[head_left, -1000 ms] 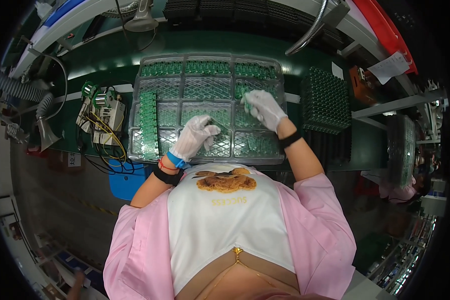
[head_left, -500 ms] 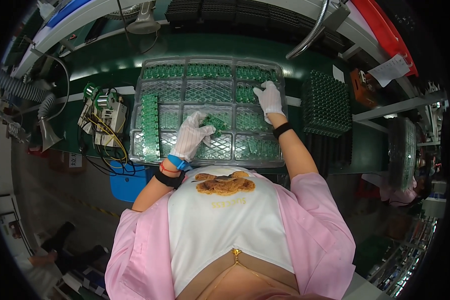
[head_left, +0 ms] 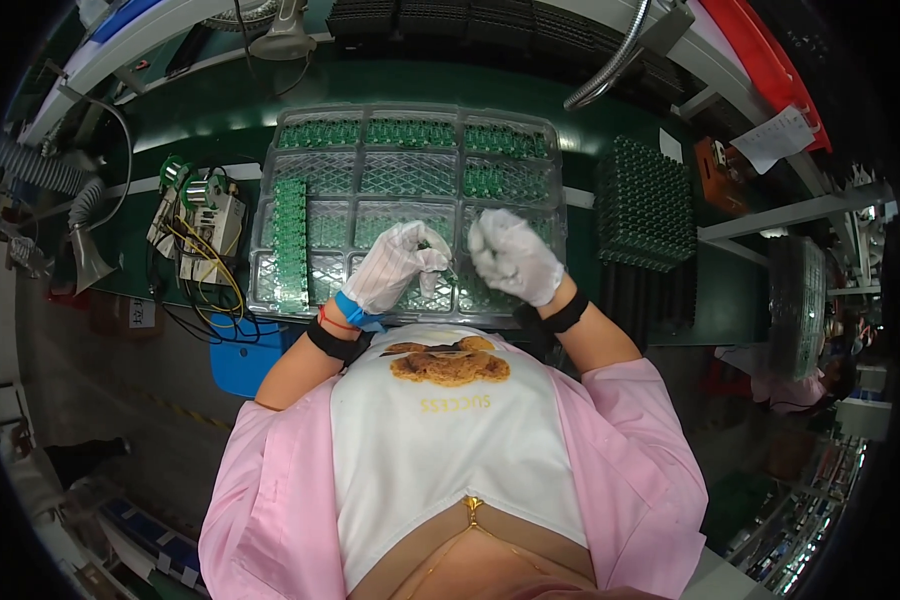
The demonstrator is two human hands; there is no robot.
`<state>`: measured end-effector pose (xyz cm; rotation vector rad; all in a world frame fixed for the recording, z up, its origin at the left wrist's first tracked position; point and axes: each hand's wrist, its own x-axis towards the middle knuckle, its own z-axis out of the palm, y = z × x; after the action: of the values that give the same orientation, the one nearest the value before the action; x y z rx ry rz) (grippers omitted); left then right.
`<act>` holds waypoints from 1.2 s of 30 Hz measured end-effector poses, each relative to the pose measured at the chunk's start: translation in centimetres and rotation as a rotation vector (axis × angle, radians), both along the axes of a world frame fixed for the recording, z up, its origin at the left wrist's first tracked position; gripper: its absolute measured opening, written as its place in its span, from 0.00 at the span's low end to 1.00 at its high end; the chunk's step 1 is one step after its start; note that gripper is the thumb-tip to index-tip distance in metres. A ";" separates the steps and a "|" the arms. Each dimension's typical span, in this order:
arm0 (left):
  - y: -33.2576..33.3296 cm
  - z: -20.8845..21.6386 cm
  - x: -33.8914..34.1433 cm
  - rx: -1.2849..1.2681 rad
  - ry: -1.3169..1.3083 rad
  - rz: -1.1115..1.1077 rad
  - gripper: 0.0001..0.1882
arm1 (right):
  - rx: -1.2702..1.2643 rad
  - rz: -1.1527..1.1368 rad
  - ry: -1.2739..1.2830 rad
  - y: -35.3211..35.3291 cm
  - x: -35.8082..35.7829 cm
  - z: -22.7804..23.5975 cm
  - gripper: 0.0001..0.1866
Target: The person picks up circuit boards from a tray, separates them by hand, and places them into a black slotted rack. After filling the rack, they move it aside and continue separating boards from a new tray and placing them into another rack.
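Note:
A clear plastic tray (head_left: 410, 174) divided into several compartments lies on the bench in front of me. Small green circuit boards (head_left: 505, 182) stand in rows in its far and right-hand compartments. A long strip of green boards (head_left: 290, 245) lies lengthwise over the tray's left side. Both my hands wear white gloves. My left hand (head_left: 402, 268) is curled above the near middle compartments, thumb and fingers drawn together. Facing it, a short gap away, my right hand (head_left: 513, 258) is closed above the near right compartments. What either hand holds is hidden by the gloves.
Left of the tray stand white boxy devices (head_left: 198, 240) with wire spools and yellow and black cables. A stack of dark green trays (head_left: 647, 205) is on the right. Fume hoses (head_left: 88, 210) hang at the left, and a blue stool (head_left: 245, 362) stands below the bench edge.
My right hand has come from the right-hand compartment back toward me and in beside my left hand. The green boards seen at my left fingers before are now mostly out of sight.

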<state>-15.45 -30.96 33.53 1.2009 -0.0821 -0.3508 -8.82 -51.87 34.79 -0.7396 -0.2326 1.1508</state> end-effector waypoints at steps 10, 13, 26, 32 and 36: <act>0.7 -1.8 0.0 0.155 0.018 0.297 0.08 | -1.302 -0.596 -0.843 -3.0 14.6 -12.0 0.17; 0.7 -1.0 -0.2 0.170 0.005 0.363 0.10 | -1.468 -0.584 -1.159 -2.6 14.5 -12.5 0.17; 0.5 -1.6 1.7 0.178 0.043 0.288 0.19 | -0.636 -0.468 -1.090 3.7 0.3 -1.6 0.14; 1.6 1.0 1.1 0.486 -0.174 0.466 0.33 | -0.920 -0.742 -1.003 -0.1 6.8 -4.7 0.16; 11.1 -2.6 -0.3 1.408 -0.219 0.836 0.33 | -1.459 -0.873 -1.161 -5.8 13.0 -9.3 0.17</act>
<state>-15.75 -19.91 30.96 2.4958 0.5622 0.5992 4.20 -57.68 25.53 -2.4524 0.0498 -0.2767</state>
